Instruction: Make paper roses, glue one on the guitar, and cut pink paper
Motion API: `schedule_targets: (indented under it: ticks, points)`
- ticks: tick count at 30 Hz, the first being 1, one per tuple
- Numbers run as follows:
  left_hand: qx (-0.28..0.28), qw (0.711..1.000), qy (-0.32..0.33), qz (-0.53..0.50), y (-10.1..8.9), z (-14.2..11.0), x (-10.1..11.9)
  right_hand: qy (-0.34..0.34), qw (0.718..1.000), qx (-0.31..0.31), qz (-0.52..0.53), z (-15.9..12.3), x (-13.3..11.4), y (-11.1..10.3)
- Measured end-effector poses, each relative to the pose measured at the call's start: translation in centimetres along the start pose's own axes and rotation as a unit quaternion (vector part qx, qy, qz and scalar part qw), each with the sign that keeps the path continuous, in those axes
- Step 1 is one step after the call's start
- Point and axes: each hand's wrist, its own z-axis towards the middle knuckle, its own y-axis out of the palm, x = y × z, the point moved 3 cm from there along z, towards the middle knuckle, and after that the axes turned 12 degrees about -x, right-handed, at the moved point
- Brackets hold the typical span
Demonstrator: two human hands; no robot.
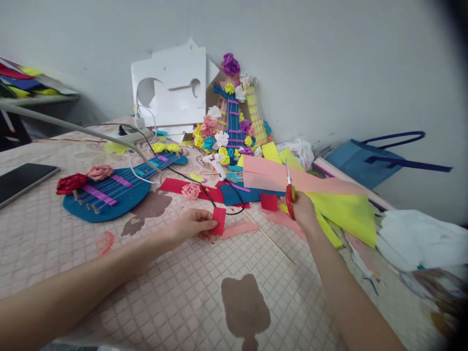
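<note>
Across the centre of the frame we count one left hand (195,224) and one right hand (302,210), one pair of scissors (290,199), two small red rectangles (269,202), one loose pink flower (190,190), one thin stick (271,239) and one glue gun (218,165). Toward the left we find one phone (27,183) and one flat blue guitar shape (135,195) bearing four flowers (72,183): one red, one pink, two yellow. At upper centre we make out at least two upright guitar shapes (234,119), and at right one blue bag (360,163) with two handles (413,164).
</note>
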Motion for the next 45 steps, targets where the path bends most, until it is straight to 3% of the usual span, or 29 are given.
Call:
schedule_targets:
  ticks: [3, 5, 7, 10, 12, 16, 18, 20, 23, 28, 32, 35, 39, 42, 45]
  points:
    - [-0.01, 1.0, 0.0, 0.023, -0.1, 0.0, 0.0, -0.002, 0.999, 0.013, 0.034, -1.5, -0.6, 0.7]
    - [-0.027, 0.998, 0.001, 0.053, 0.0, -0.1, -0.1, -0.01, 0.998, -0.018, 0.064, -3.5, -1.9, 2.2]
    - [-0.056, 0.995, 0.008, 0.083, 0.3, -0.1, -0.2, -0.021, 0.992, -0.081, 0.098, -5.7, -3.5, 4.4]
    - [-0.098, 0.987, 0.022, 0.123, 0.6, -0.1, -0.4, -0.03, 0.941, -0.271, 0.199, -8.7, -5.7, 8.1]
    - [-0.107, 0.983, 0.033, 0.148, 0.7, -0.2, -0.4, -0.035, 0.924, -0.311, 0.22, -10.0, -6.5, 9.6]
    - [-0.105, 0.971, 0.053, 0.209, 0.7, -0.4, -0.4, -0.048, 0.921, -0.319, 0.219, -10.5, -6.8, 10.4]
    - [-0.084, 0.964, 0.073, 0.242, 0.7, -0.4, -0.1, -0.047, 0.926, -0.31, 0.209, -10.1, -6.7, 9.8]
    - [-0.023, 0.95, 0.099, 0.296, 0.6, -0.4, 0.3, -0.043, 0.933, -0.291, 0.208, -9.5, -6.5, 8.7]
    - [0.056, 0.9, 0.119, 0.416, 0.9, 0.0, 0.9, -0.033, 0.944, -0.233, 0.23, -8.5, -6.0, 6.6]
    - [0.062, 0.818, 0.098, 0.563, 2.7, 1.6, 1.3, -0.046, 0.951, -0.145, 0.269, -7.1, -4.8, 3.7]
    - [0.059, 0.786, 0.074, 0.611, 3.7, 2.6, 1.4, -0.064, 0.952, -0.104, 0.28, -6.3, -3.9, 2.0]
    - [0.066, 0.792, 0.068, 0.604, 3.8, 2.7, 1.6, -0.07, 0.95, -0.077, 0.296, -5.9, -3.3, 0.5]
    - [0.047, 0.838, 0.097, 0.536, 4.3, 3.2, 2.1, -0.081, 0.946, -0.031, 0.314, -5.6, -2.9, -1.8]
    - [0.032, 0.853, 0.132, 0.504, 5.3, 4.8, 2.7, -0.092, 0.942, 0.001, 0.324, -5.6, -2.7, -3.3]
    - [0.016, 0.85, 0.143, 0.506, 6.8, 7.2, 3.3, -0.092, 0.939, 0.019, 0.331, -5.6, -2.6, -4.0]
